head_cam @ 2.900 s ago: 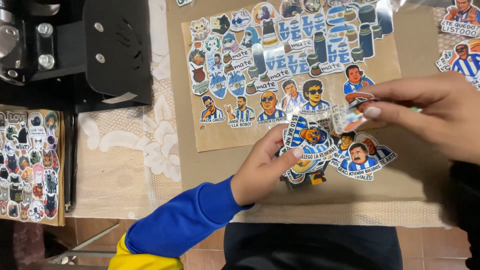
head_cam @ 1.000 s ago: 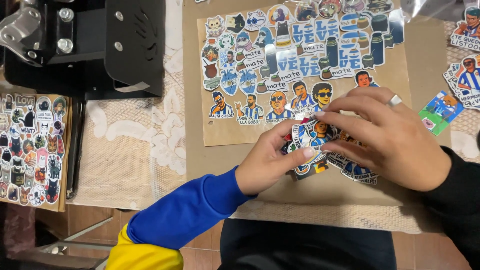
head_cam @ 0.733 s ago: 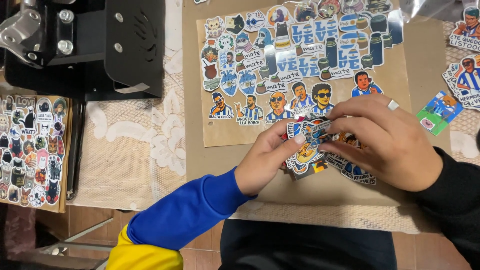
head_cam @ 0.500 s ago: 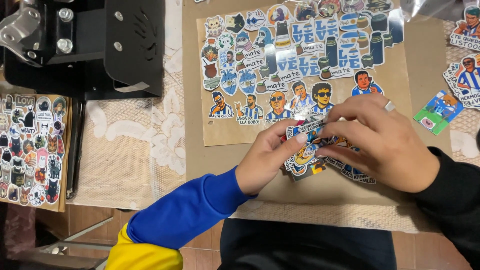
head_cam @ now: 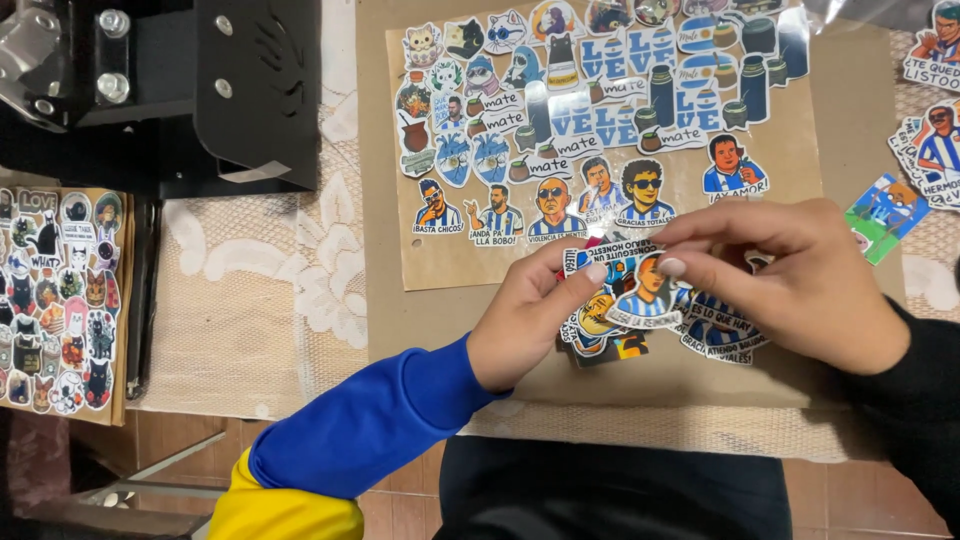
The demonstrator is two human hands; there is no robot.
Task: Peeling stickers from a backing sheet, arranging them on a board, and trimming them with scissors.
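Note:
My left hand (head_cam: 535, 320), in a blue and yellow sleeve, and my right hand (head_cam: 800, 285), in a black sleeve, meet over a small pile of loose cut stickers (head_cam: 700, 335). Both pinch one sticker (head_cam: 645, 300) showing a cartoon figure in a blue and white striped shirt, lifted slightly above the pile. The pile lies on a brown paper sheet (head_cam: 420, 320). Beyond my fingers a brown card (head_cam: 450, 265) is covered with several cartoon stickers: cats, striped-shirt figures, dark cups and blue letters.
A black metal machine (head_cam: 170, 90) stands at the top left on a lace tablecloth (head_cam: 250, 300). Another sticker-covered sheet (head_cam: 55, 295) lies at the left edge. Loose stickers (head_cam: 930, 150) and a small green and blue card (head_cam: 885, 215) lie at the right.
My right hand came back from the right side onto the pile. Both hands now hold one sticker raised a little off the pile, and the fingers have shifted along its edge.

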